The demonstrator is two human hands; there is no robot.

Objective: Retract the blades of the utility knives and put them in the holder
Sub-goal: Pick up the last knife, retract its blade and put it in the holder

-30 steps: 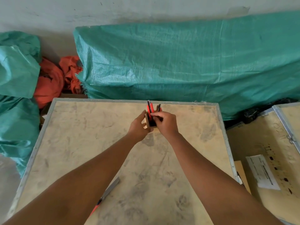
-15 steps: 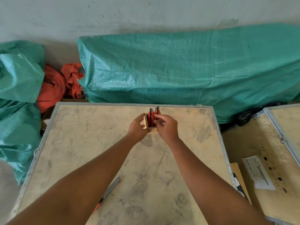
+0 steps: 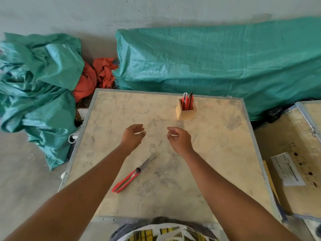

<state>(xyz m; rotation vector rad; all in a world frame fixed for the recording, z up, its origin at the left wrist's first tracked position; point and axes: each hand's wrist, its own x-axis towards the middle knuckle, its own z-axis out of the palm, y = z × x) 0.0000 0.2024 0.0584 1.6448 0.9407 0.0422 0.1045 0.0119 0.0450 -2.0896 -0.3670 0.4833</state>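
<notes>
A small wooden holder (image 3: pixel 187 112) stands upright near the far edge of the table (image 3: pixel 217 153), with red and black utility knives (image 3: pixel 188 101) sticking out of its top. One red utility knife (image 3: pixel 132 174) lies flat on the table nearer to me, its metal blade extended toward the far right. My left hand (image 3: pixel 132 137) and my right hand (image 3: pixel 178 139) hover above the table between that knife and the holder. Both hands hold nothing, with fingers loosely curled and apart.
Green tarpaulin covers a long bundle (image 3: pixel 217 60) behind the table and a heap (image 3: pixel 38 80) at the left, with orange cloth (image 3: pixel 97 73) between them. A second wooden crate (image 3: pixel 295 162) with a paper label stands at the right.
Both hands have let go of the holder and the knife placed in it and pulled back toward me. The view has tilted down, showing the knife on the table.
</notes>
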